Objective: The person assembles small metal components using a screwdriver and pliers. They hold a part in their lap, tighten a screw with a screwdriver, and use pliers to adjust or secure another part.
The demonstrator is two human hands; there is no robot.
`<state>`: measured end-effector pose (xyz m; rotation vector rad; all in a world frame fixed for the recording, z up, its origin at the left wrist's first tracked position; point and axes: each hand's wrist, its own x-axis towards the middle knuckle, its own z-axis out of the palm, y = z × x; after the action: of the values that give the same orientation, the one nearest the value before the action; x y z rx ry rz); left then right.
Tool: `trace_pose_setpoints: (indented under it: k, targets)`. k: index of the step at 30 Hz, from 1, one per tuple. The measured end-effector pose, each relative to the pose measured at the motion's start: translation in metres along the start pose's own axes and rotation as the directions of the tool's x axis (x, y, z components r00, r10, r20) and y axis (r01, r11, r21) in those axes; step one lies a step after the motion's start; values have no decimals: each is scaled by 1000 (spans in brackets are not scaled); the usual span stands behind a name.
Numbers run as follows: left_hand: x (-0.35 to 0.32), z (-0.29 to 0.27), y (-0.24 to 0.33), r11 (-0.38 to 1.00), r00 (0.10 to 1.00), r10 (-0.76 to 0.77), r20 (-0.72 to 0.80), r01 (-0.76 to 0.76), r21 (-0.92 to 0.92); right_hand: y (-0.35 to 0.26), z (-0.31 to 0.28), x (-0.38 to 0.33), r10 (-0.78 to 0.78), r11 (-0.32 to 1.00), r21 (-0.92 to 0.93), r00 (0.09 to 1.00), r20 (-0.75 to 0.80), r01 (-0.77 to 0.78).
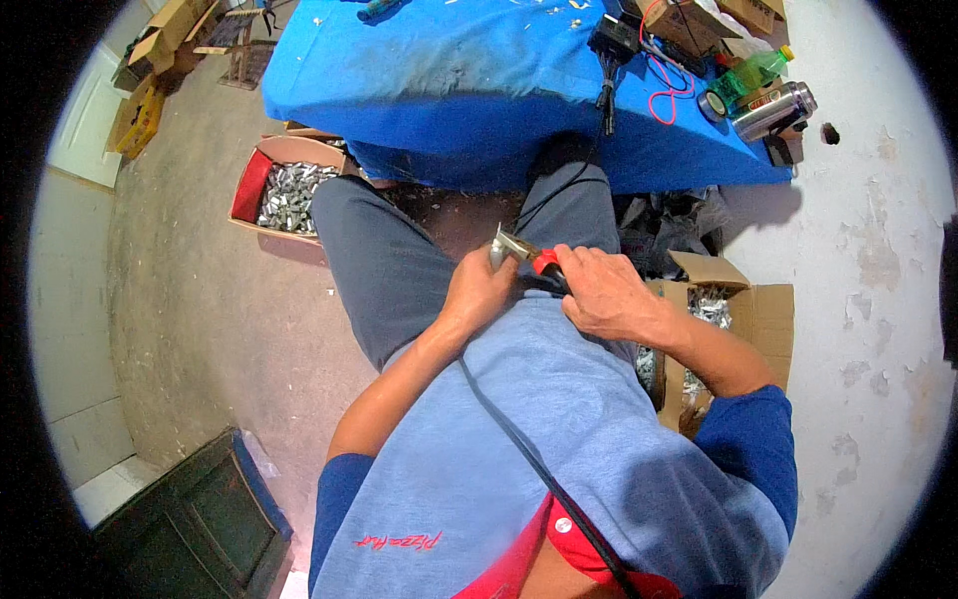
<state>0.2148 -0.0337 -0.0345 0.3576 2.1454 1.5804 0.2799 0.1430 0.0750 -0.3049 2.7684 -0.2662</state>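
I sit with my hands over my lap. My right hand (609, 295) grips a pair of pliers with red handles (544, 262), whose metal jaws point toward my left hand. My left hand (481, 293) is closed around the end of a black cable (519, 444) and a small metal piece (502, 246) at the pliers' jaws. The cable runs down across my blue shirt to the lower edge. What sits inside my left fist is hidden.
A table with a blue cloth (449, 80) stands ahead, bearing a black adapter (613, 38), red wire, a green bottle (750, 74) and a steel flask (776, 110). Cardboard boxes of metal parts lie at my left (289, 195) and right (733, 309). A dark case (200, 519) is at lower left.
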Motion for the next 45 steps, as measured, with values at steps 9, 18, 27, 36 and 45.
trace_pose_setpoints:
  k: [9,18,27,36,45]
  targets:
    - [4,4,-12,985,993,90,75,-78,-152,28,8,8,-138,542,821,945,298,-179]
    - [4,2,-6,980,998,3,60,9,-201,21,4,-12,106,913,389,992,70,-125]
    - [5,-1,-7,984,1000,-3,18,7,-178,20,-15,-3,-36,688,686,933,359,-238]
    - [6,0,-10,987,999,23,40,-16,-161,39,-26,11,-120,266,821,828,547,-504]
    - [4,-1,-7,983,998,48,46,-39,-179,37,-28,9,-156,141,846,832,532,-514]
